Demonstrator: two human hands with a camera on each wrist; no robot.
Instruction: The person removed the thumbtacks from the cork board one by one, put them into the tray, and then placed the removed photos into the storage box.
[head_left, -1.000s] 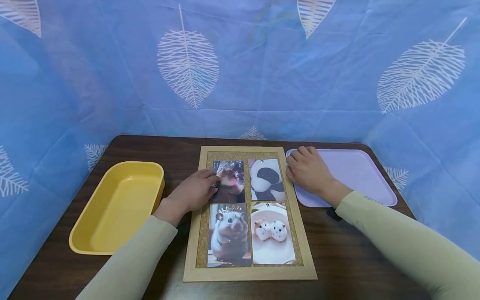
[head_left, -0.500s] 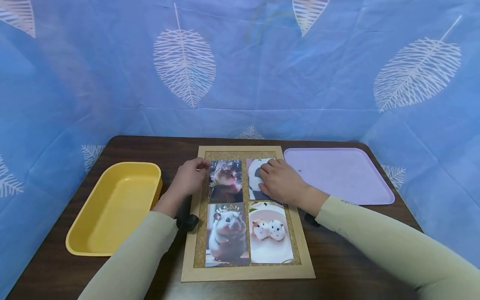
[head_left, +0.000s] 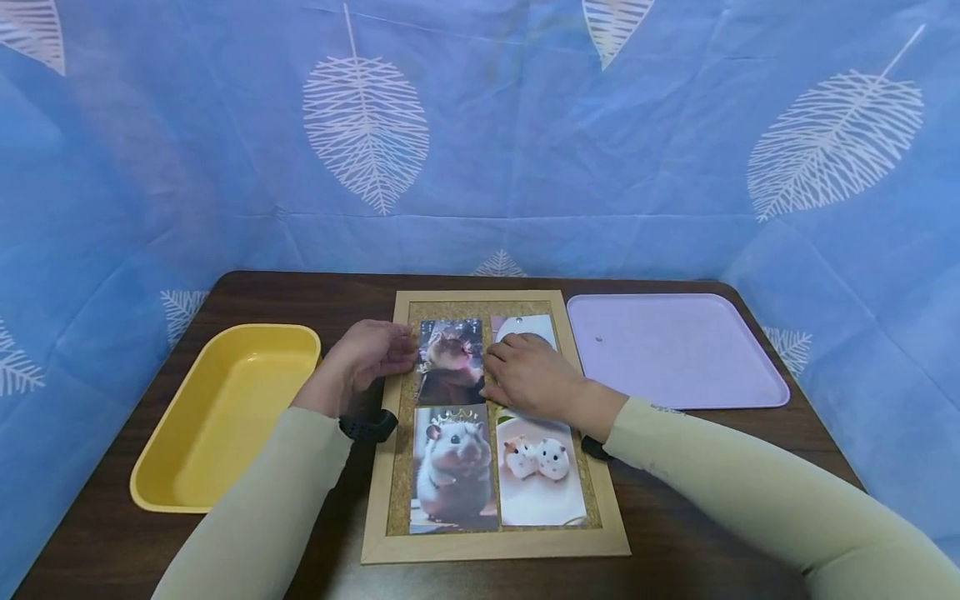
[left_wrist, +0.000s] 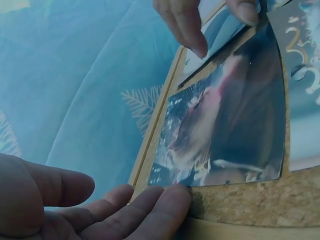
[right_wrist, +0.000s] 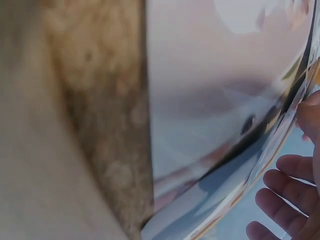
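Photos lie on a wood-framed cork board [head_left: 431, 548]. My left hand [head_left: 372, 354] is at the left edge of the upper left photo [head_left: 452, 362], a dark picture of a small animal. In the left wrist view its straight fingers [left_wrist: 125, 220] touch or nearly touch that edge. My right hand [head_left: 534, 375] reaches over the upper right photo [head_left: 543, 327] and hides most of it. Its fingertips are by the dark photo's right edge. In the right wrist view the fingers [right_wrist: 282, 200] look relaxed and apart from the thumb, with nothing seen between them.
Lower on the board are a crowned hamster photo [head_left: 456, 471] and a two-hamster photo [head_left: 542, 471]. A yellow tub [head_left: 225, 408] stands left. At the right, a lilac tray [head_left: 682, 350] carries a tiny shiny thing [head_left: 598, 339]. A leaf-patterned blue cloth [head_left: 480, 167] hangs behind.
My right hand has come left from the tray's edge, across the upper right photo. My left hand has drawn back from over the dark photo to its left edge.
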